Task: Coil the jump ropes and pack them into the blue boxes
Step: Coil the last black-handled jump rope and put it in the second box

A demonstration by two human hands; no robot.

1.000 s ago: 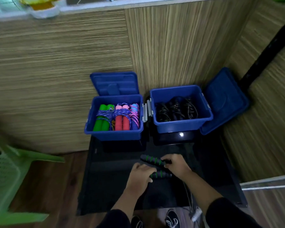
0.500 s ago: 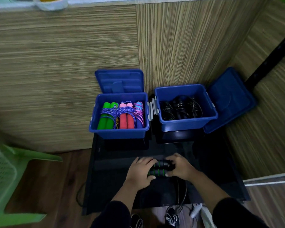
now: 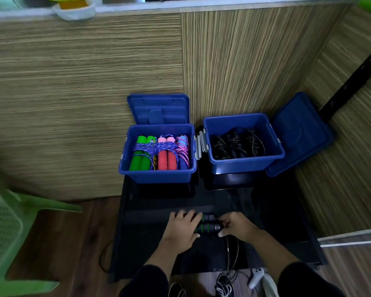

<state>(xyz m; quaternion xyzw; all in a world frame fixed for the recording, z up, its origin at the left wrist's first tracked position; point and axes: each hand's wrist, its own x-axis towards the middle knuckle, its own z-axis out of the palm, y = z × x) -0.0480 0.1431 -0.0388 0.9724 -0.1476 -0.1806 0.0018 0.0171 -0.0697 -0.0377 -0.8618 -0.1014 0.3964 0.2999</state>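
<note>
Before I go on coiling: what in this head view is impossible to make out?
- Black rope's handles: left ends hidden under the left hand.
- Its cord: runs off the table edge, lost among the shoes.
- Right box: count of dark ropes, too tangled.

Black jump-rope handles with green rings (image 3: 208,224): their left ends are covered by the left hand (image 3: 183,231); their right ends by the fingers of the right hand (image 3: 237,227).
Thin black cord (image 3: 231,254): it runs off the near edge of the black table (image 3: 150,211); its end is lost among the shoes at the bottom edge.
Right blue plastic box (image 3: 244,163): dark ropes (image 3: 237,144) inside form a tangle too dim to count.
Green plastic chair (image 3: 11,230): cut off by the left edge.
White bowl with yellow contents (image 3: 74,9): cut off by the top edge; contents unclear.
White object (image 3: 255,276) at the bottom: too small to identify.
</note>
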